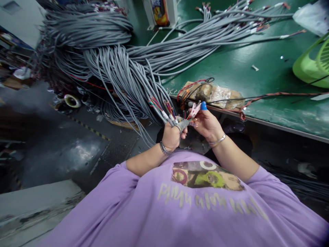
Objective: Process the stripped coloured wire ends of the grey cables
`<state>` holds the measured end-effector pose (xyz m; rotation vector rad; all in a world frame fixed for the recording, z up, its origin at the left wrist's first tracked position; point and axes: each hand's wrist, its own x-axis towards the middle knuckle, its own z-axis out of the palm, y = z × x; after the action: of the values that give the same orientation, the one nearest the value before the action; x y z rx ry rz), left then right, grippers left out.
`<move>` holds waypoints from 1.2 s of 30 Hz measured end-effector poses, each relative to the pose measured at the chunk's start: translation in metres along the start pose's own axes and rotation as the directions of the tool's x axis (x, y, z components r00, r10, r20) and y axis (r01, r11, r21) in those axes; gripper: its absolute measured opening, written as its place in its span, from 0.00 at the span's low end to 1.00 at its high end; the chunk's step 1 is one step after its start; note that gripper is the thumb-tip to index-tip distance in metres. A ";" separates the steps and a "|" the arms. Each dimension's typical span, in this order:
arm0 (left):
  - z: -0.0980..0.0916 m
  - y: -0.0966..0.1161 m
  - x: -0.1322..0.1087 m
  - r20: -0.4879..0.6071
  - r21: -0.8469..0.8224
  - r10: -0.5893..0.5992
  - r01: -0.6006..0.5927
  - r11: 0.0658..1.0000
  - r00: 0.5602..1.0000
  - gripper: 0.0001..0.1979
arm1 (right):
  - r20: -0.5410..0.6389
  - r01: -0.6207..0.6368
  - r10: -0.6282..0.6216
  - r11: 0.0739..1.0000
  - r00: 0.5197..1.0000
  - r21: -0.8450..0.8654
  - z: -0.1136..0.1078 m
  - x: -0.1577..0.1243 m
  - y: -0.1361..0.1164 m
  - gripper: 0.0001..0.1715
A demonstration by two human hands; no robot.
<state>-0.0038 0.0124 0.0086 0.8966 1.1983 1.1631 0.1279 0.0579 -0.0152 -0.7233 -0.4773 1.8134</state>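
Note:
My left hand [171, 136], with a metal watch at its wrist, is closed around the end of a grey cable. Thin coloured wires [191, 120] with bare tips fan out of that fist towards the right. A grey wrapping [182, 125] shows at the thumb; whether it belongs to the thumb or the cable I cannot tell. Close by on the right, my right hand [207, 124] pinches a pale pink clip-like piece [195, 109] beside the wire tips. One of its fingertips wears a blue cover [203, 105]. Other stripped cable ends [164, 115] with white bands lie just beyond my left hand.
Large bundles of grey cable [123, 68] hang over the edge of the green table [269, 75]. A taped cardboard piece [223, 96] with red and black leads lies at the table edge. A green basket [312, 61] stands at the right.

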 end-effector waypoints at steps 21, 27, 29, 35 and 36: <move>0.003 0.001 0.006 0.041 -0.001 -0.052 0.052 0.999 0.998 0.20 | 0.009 -0.027 0.027 0.999 1.000 0.032 0.003 0.002 0.002 0.20; 0.002 -0.001 0.006 0.037 0.006 -0.062 0.062 0.998 0.997 0.19 | 0.013 0.002 -0.002 1.000 1.000 0.012 0.001 0.002 0.004 0.22; 0.000 -0.002 0.005 0.034 0.006 -0.058 0.058 0.998 0.998 0.18 | 0.007 0.003 -0.003 1.000 1.000 0.020 0.001 0.002 0.005 0.22; -0.001 -0.001 0.002 0.021 0.002 -0.043 0.043 0.999 0.999 0.16 | -0.004 -0.012 0.012 0.998 1.000 0.055 0.002 0.001 0.004 0.19; -0.001 -0.001 0.001 0.016 0.004 -0.043 0.042 0.999 0.999 0.16 | -0.007 -0.018 0.019 0.998 1.000 0.059 0.002 0.001 0.004 0.19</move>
<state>-0.0049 0.0133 0.0072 0.8773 1.2012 1.1184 0.1236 0.0571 -0.0165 -0.6959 -0.4112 1.8337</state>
